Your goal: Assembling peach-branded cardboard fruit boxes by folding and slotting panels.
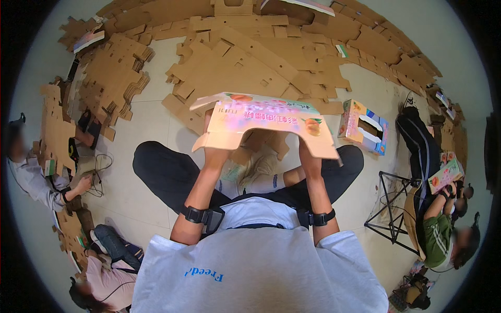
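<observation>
While your left hand [216, 156] and right hand [309, 165] sit partly behind the printed carton [266, 117], raised ahead of you (finger closure you can't tell), it looks light, stiff, creasable; hold its ends, sparing thin flaps [213, 141].

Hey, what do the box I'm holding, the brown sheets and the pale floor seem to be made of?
Box: printed cardboard, perhaps slightly glossy; thin cut edges and folded flaps show. Brown sheets: likely matte, plain cardboard, going by colour, slots and tabs. Floor: probably smooth ceramic or stone tile, with faint straight seams.
</observation>
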Motion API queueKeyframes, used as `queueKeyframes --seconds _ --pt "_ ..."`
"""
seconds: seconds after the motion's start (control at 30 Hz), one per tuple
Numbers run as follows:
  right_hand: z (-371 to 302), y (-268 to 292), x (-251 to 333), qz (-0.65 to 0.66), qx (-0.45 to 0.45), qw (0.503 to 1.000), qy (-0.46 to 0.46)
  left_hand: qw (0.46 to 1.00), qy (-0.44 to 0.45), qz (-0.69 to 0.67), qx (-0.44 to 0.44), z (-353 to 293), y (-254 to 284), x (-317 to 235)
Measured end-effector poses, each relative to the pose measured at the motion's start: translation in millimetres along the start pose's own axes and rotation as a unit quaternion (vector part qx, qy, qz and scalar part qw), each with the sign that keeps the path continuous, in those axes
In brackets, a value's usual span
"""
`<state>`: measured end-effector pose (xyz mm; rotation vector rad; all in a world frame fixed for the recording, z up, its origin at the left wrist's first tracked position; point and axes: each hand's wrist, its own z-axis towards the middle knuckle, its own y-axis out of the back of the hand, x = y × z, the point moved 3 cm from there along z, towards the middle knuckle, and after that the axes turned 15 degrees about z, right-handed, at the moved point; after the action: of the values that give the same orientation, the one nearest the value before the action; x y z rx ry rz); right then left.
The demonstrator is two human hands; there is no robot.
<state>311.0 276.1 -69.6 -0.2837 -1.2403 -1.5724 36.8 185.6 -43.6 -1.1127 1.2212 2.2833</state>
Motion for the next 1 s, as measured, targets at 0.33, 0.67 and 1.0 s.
queueKeyframes --seconds 0.33,0.67,1.0 --pt "30.2 -17.6 8.2 0.239 -0.056 0.915 -0.321 0.991 0.131 0.030 0.024 -8.1 -10.1 29.4" --pt "-19.2 -38.0 -68.9 0.333 -0.011 0.923 -0.194 0.984 0.168 -0.025 0.054 -19.8 -32.6 70.5" --pt "40.2 -14.9 -33.7 0.576 -0.005 0.752 -0.320 0.886 0.313 -0.338 -0.044 9.2 24.5 73.6"
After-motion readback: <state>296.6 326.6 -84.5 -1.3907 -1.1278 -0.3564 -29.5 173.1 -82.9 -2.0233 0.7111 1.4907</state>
